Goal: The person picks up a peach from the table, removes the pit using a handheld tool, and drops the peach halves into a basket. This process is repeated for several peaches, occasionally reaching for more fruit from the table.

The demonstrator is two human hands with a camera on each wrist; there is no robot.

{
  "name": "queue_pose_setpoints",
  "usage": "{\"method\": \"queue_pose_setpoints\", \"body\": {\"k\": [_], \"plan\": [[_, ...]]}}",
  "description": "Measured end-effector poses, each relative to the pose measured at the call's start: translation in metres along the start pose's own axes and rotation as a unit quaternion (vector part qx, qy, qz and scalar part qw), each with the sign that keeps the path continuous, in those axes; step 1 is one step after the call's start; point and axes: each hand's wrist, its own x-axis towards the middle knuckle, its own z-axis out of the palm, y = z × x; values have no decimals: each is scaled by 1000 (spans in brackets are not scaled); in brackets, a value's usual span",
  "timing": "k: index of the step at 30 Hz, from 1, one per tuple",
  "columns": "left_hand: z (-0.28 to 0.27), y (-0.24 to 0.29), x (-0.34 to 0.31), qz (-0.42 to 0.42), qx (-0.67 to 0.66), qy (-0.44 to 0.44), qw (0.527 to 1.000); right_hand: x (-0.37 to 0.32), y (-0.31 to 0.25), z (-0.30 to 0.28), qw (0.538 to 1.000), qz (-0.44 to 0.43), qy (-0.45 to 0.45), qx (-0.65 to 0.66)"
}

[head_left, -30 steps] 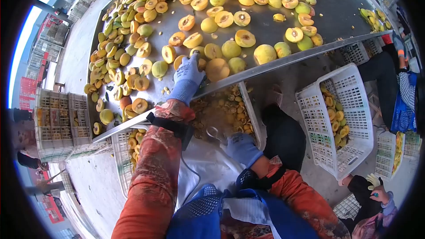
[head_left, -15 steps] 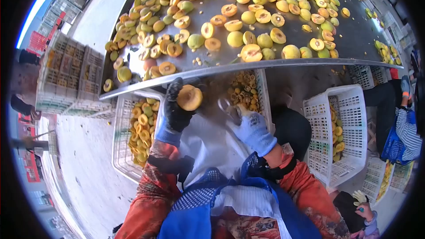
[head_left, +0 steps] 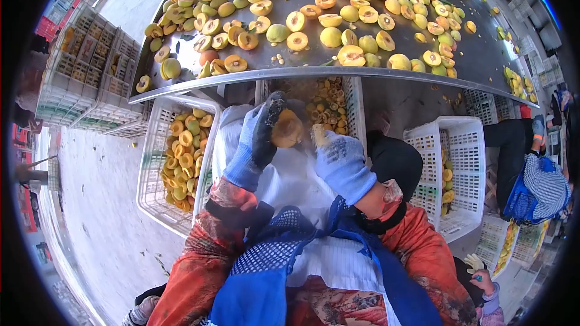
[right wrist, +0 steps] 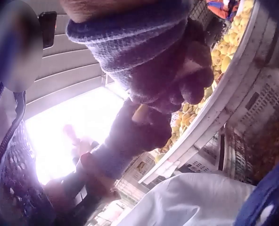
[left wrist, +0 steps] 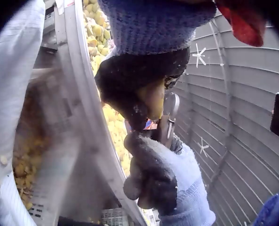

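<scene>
My left hand, in a blue glove with a black-coated palm, grips a halved yellow peach above my lap. The cut face shows in the head view. In the left wrist view the peach half sticks out between the dark fingers. Close to it, my right hand, gloved alike, holds a metal tool with a looped end. Its loop stands right by the fruit. The right wrist view shows both hands close together, the right hand hiding most of the tool.
Many peach halves lie on the metal table ahead. Below its edge, a crate holds pits and scraps. A white crate of halves stands at left, another at right. Stacked crates stand far left; another person sits at right.
My left hand came back from the table with a peach half and moved across to the right hand. The right hand with the looped tool rose to meet it.
</scene>
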Motion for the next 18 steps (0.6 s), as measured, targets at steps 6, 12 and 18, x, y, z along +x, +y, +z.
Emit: {"method": "queue_pose_setpoints", "body": {"k": [6,12,18], "plan": [[8,-30,-4,103,95,101,985,-10,-4,8,999,8,-10,34],[7,-52,2,56,10,110,992,-8,-3,13,997,31,-46,47],[15,-45,4,37,11,145,989,-9,-6,20,977,106,-127,134]]}}
